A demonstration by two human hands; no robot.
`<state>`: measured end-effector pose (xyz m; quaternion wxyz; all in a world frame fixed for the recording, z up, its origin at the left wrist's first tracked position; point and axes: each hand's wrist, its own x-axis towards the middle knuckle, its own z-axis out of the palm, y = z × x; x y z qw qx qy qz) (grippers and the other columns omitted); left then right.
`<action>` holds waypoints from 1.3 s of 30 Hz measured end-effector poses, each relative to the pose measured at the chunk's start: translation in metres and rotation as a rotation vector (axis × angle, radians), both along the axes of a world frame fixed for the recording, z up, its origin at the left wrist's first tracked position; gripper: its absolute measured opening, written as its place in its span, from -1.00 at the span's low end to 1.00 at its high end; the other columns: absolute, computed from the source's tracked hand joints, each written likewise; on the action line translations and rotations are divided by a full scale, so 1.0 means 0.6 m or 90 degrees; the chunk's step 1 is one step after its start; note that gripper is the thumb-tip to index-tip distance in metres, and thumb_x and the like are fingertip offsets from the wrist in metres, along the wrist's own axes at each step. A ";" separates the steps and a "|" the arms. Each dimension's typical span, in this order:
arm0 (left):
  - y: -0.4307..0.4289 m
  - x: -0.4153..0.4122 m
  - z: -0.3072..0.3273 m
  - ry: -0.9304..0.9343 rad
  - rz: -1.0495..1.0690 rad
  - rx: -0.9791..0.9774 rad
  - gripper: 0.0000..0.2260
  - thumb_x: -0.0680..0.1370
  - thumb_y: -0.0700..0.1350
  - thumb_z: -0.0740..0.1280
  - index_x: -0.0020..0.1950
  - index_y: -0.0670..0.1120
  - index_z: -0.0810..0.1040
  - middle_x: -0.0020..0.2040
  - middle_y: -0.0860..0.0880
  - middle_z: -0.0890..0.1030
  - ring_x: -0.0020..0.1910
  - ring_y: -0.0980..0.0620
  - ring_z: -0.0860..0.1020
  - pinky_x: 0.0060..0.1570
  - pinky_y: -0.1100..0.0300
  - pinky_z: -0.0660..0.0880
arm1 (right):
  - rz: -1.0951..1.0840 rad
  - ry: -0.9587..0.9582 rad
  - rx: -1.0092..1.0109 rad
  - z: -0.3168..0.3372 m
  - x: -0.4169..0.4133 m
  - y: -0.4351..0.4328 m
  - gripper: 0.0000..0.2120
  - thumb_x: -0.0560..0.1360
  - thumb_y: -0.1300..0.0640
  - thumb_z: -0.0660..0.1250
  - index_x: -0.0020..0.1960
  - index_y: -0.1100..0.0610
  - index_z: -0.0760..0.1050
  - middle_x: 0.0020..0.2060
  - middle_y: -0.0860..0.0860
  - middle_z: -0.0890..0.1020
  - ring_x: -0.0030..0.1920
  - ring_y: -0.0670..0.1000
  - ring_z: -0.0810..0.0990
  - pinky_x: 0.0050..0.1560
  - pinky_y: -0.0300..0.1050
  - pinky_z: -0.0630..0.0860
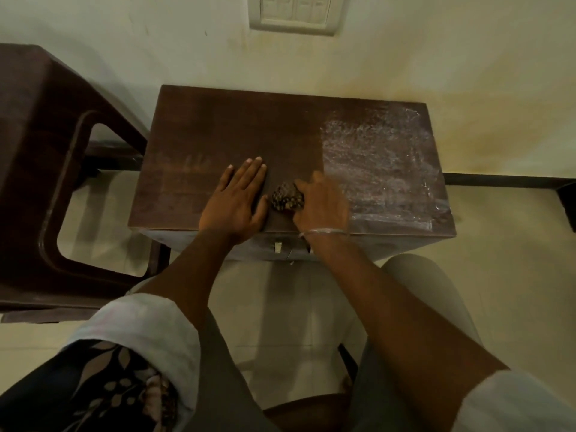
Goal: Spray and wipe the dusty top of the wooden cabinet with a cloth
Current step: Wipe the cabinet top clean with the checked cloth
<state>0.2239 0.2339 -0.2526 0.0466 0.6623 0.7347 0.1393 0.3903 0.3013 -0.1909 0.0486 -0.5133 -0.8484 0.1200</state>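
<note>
The small wooden cabinet [237, 129] stands against the wall, its dark top seen from above. The left and middle of the top look dark and clean; the right part carries a whitish dusty, streaked patch [380, 163]. My left hand [238, 201] lies flat on the top near the front edge, fingers straight. Just to its right, my right hand [322, 204], blurred, grips a small bunched brown patterned cloth [286, 197] pressed onto the wood beside the patch's left border. No spray bottle is in view.
A dark brown plastic stool [46, 169] stands close on the cabinet's left. The pale wall with a switch plate [296, 14] rises behind. A dark skirting strip [505, 179] runs on the right. My knees sit below the cabinet's front over a pale tiled floor.
</note>
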 end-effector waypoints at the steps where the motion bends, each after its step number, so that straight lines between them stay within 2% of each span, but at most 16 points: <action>1: 0.001 -0.001 0.000 -0.002 0.000 0.003 -0.42 0.66 0.10 -0.02 0.63 -0.13 0.17 0.65 -0.07 0.16 0.63 0.01 0.08 0.61 -0.03 -0.02 | 0.007 -0.014 -0.003 -0.002 0.006 -0.010 -0.52 0.37 0.20 0.42 0.25 -0.07 0.49 0.15 0.01 0.43 0.13 0.10 0.47 -0.02 -0.06 0.50; 5: 0.000 -0.001 -0.002 -0.012 0.000 0.010 -0.44 0.66 0.07 -0.01 0.63 -0.14 0.20 0.64 -0.08 0.18 0.63 0.01 0.10 0.61 -0.04 0.00 | 0.033 -0.017 -0.019 -0.008 0.026 -0.035 -0.46 0.38 0.21 0.41 0.32 -0.07 0.45 0.16 -0.01 0.42 0.13 0.09 0.45 0.01 -0.06 0.49; 10: 0.000 -0.003 -0.005 -0.016 -0.007 0.013 -0.44 0.66 0.07 -0.02 0.62 -0.14 0.22 0.64 -0.09 0.19 0.63 0.00 0.11 0.60 -0.05 0.01 | -0.008 0.034 -0.023 -0.003 -0.004 -0.016 -0.61 0.36 0.21 0.43 0.16 -0.04 0.54 0.12 0.00 0.45 0.08 0.11 0.49 -0.08 -0.04 0.53; 12: 0.001 -0.005 -0.006 -0.016 -0.006 0.015 -0.44 0.65 0.06 -0.01 0.62 -0.15 0.23 0.63 -0.09 0.20 0.63 -0.01 0.12 0.60 -0.06 0.01 | -0.015 0.039 -0.022 -0.005 -0.005 -0.020 -0.62 0.37 0.21 0.43 0.15 -0.03 0.54 0.12 0.02 0.45 0.09 0.13 0.49 -0.06 -0.03 0.54; 18: 0.000 -0.004 -0.004 -0.026 -0.003 0.004 -0.44 0.66 0.06 -0.01 0.62 -0.14 0.22 0.64 -0.08 0.20 0.63 0.00 0.11 0.61 -0.04 -0.01 | 0.020 0.008 -0.024 -0.006 0.032 -0.052 -0.51 0.35 0.23 0.42 0.24 -0.07 0.51 0.16 -0.01 0.44 0.15 0.09 0.44 -0.03 -0.06 0.49; 26: -0.002 -0.002 0.004 -0.022 0.006 -0.009 -0.45 0.66 0.06 -0.01 0.62 -0.13 0.23 0.63 -0.07 0.20 0.63 0.02 0.11 0.61 -0.02 0.00 | -0.035 0.004 -0.043 0.003 0.059 -0.043 -0.44 0.34 0.29 0.41 0.29 -0.05 0.50 0.22 -0.02 0.46 0.18 0.09 0.41 -0.05 -0.06 0.51; 34: 0.006 0.004 0.001 0.006 0.028 -0.049 -0.39 0.62 0.07 -0.13 0.65 -0.13 0.11 0.66 -0.08 0.10 0.64 -0.01 0.04 0.59 -0.06 -0.08 | -0.088 0.044 -0.048 0.011 0.048 -0.005 -0.56 0.36 0.23 0.46 0.20 -0.05 0.56 0.15 0.02 0.51 0.18 0.12 0.46 0.06 0.01 0.53; 39: 0.023 0.038 0.008 -0.020 0.100 -0.067 -0.36 0.59 0.07 -0.12 0.66 -0.14 0.08 0.67 -0.08 0.06 0.65 -0.02 -0.01 0.60 -0.12 -0.13 | -0.076 0.033 -0.039 0.003 0.075 -0.025 -0.55 0.37 0.29 0.42 0.22 -0.02 0.55 0.23 0.00 0.48 0.20 0.11 0.43 0.05 -0.04 0.49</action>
